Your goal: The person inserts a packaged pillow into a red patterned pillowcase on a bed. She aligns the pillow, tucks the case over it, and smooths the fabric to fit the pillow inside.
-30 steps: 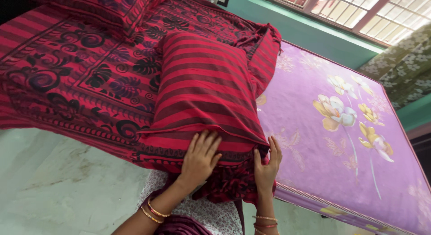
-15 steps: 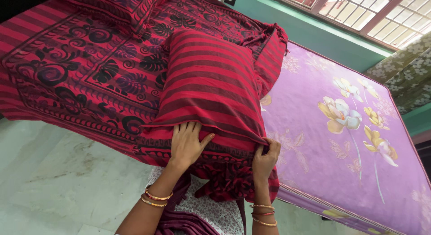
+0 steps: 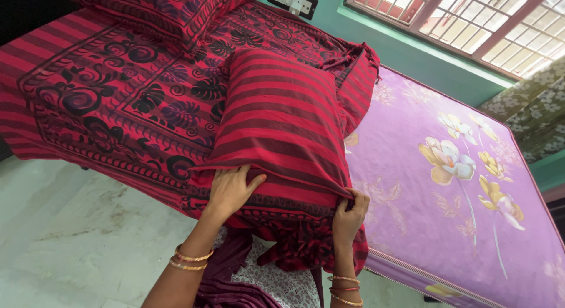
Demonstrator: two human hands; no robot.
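Observation:
A red pillow with dark stripes (image 3: 279, 119) lies on the bed, its near end at the mattress edge. My left hand (image 3: 231, 189) rests flat on the pillow's near left corner, fingers spread. My right hand (image 3: 349, 215) pinches the pillowcase's near right corner, fingers curled into the fabric. Under the pillow lies a red bedsheet with black leaf and swirl patterns (image 3: 118, 102), bunched and hanging down below my hands. Both wrists wear bangles.
A purple mattress with yellow and white flowers (image 3: 447, 184) is bare on the right. A second red patterned pillow (image 3: 170, 7) lies at the far end. A switch plate (image 3: 293, 3) and a barred window (image 3: 471, 19) are on the green wall. Pale floor (image 3: 65, 243) lies at left.
My left hand has slid left along the pillow's near edge. My right hand went from an open palm beside the corner to a closed pinch on it.

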